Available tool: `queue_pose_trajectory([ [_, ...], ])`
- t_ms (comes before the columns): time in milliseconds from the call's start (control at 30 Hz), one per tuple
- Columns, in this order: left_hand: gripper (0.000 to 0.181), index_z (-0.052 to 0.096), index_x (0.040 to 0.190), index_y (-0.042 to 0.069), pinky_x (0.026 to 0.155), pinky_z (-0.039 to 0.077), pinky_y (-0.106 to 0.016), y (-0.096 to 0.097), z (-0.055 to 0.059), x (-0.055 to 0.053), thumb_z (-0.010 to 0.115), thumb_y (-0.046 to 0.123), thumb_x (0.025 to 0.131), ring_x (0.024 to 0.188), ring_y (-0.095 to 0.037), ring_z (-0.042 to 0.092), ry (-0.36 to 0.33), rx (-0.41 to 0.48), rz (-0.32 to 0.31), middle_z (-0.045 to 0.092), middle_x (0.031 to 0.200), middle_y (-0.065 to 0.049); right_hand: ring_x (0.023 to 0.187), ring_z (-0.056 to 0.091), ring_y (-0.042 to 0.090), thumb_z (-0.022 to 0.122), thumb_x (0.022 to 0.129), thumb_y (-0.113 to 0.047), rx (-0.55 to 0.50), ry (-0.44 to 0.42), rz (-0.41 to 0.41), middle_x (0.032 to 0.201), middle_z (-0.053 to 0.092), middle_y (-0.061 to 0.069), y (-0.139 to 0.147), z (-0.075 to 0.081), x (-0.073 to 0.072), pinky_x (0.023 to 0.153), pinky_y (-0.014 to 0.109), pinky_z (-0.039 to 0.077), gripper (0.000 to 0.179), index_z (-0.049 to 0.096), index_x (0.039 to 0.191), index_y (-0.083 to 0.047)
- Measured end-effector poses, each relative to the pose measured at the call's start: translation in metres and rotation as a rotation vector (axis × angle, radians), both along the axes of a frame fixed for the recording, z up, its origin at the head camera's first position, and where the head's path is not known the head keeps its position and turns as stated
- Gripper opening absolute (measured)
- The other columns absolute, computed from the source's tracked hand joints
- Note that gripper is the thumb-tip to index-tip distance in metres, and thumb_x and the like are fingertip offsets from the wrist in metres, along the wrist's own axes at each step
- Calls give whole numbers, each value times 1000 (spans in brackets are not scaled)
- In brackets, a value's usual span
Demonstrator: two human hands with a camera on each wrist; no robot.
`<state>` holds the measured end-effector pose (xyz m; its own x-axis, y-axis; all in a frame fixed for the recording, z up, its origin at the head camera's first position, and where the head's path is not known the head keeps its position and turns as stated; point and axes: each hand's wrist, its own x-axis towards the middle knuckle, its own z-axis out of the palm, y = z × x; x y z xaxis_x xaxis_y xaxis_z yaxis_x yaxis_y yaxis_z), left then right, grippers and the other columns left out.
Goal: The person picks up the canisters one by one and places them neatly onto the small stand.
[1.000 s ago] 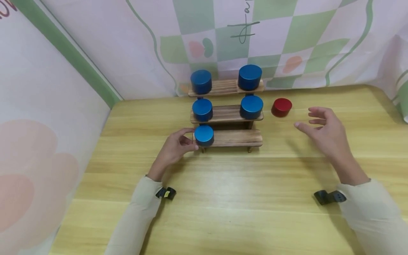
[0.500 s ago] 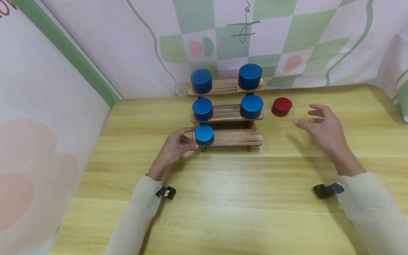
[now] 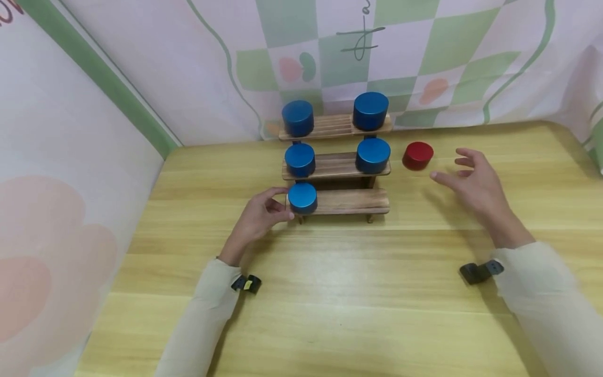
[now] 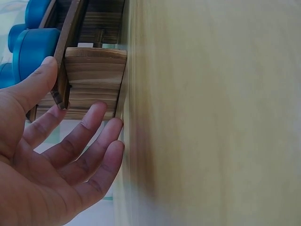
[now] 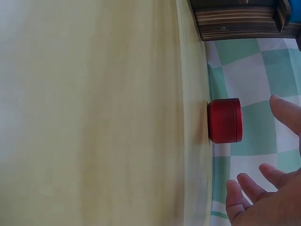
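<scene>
A three-tier wooden display stand [image 3: 348, 201] stands near the back of the table. Blue round tins sit on it: one at each end of the top tier, one at each end of the middle tier, and one blue tin [image 3: 302, 198] at the left of the bottom tier. My left hand [image 3: 258, 213] holds the bottom tier's left end between thumb and index finger, close beside that tin; its other fingers are spread loosely. A red round tin [image 3: 417, 156] lies on the table right of the stand. My right hand [image 3: 476, 183] hovers right of it, fingers apart, touching nothing.
Behind the stand hangs a green-and-white checked cloth [image 3: 391, 47]. A pale panel [image 3: 70, 157] borders the table [image 3: 330, 293] on the left. At the far right edge is part of a green and white object [image 3: 597, 136].
My right hand has moved slightly forward and left, toward the red tin. The left hand stays at the stand's bottom tier, and the tins have kept their places.
</scene>
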<state>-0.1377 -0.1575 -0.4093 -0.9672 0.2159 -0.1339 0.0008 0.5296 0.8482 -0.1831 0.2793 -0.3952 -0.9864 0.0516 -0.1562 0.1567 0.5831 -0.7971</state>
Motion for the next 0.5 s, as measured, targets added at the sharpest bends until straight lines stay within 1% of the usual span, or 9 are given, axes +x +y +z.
queue_pose_trajectory([
  [100,54,56,140,10,76,55,-36,0,0,0,77,15,90,97,-26,64,6,1,-5,68,106,-12,136,32,49,69,92,-50,3,-8,10,160,21,25,-1,-1,-3,99,58,38,97,13,160,-8],
  [200,54,56,141,10,77,55,-36,0,0,0,77,15,91,98,-26,64,5,1,-5,68,106,-12,136,31,51,68,92,-50,4,-7,22,159,20,27,-2,-1,-6,101,63,35,98,12,160,-7],
  [367,54,56,141,11,76,55,-36,0,1,0,77,16,91,98,-25,64,-3,-4,4,68,106,-11,136,32,51,68,92,-51,6,3,22,159,22,28,-6,-1,-10,102,63,35,98,13,160,-6],
  [500,56,55,141,11,77,55,-36,0,1,0,77,16,90,99,-26,64,-12,-8,6,68,107,-11,137,31,51,67,93,-51,-5,-10,19,158,22,29,-6,-2,-12,103,64,34,98,13,159,-4],
])
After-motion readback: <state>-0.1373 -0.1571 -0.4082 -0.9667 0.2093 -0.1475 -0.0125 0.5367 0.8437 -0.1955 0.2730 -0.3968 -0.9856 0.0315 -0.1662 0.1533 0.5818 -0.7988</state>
